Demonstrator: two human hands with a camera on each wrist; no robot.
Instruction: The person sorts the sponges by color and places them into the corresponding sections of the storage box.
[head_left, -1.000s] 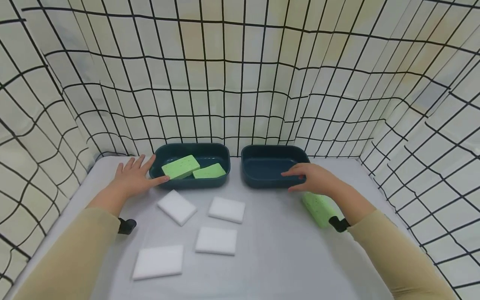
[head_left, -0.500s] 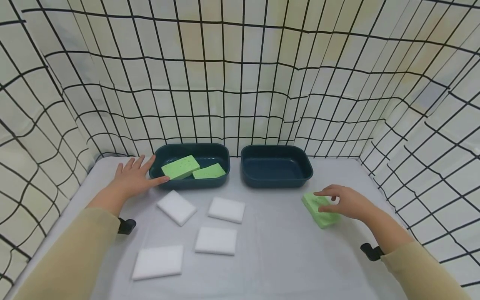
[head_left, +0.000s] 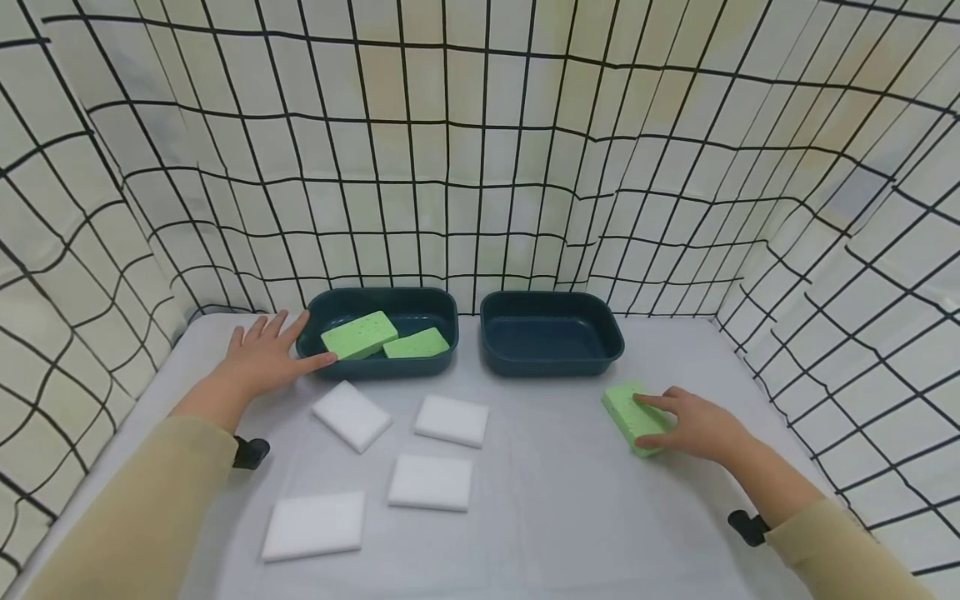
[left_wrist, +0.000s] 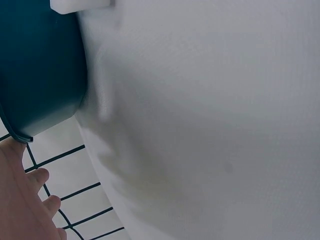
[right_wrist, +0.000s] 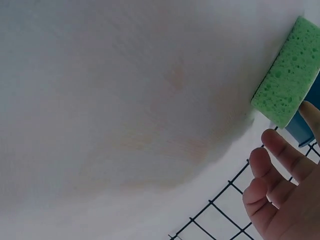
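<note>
My right hand is at a green sponge lying on the table at the right. Index finger and thumb reach over it, spread apart, their tips right at its upper face and near edge. In the right wrist view, one fingertip is at an edge of the sponge, and the other fingers hang loosely bent beside it. My left hand lies with spread fingers at the left end of a dark teal tray, its thumb at the front rim. Two green sponges lie in that tray.
A second dark teal tray stands right of the first, with nothing in it. Several white sponge pads lie on the white table, left and centre. Black grid panels rise behind and along both sides.
My right hand has moved from the right tray back toward me and right, then down to the green sponge beside it. The left hand and the sponges have stayed put.
</note>
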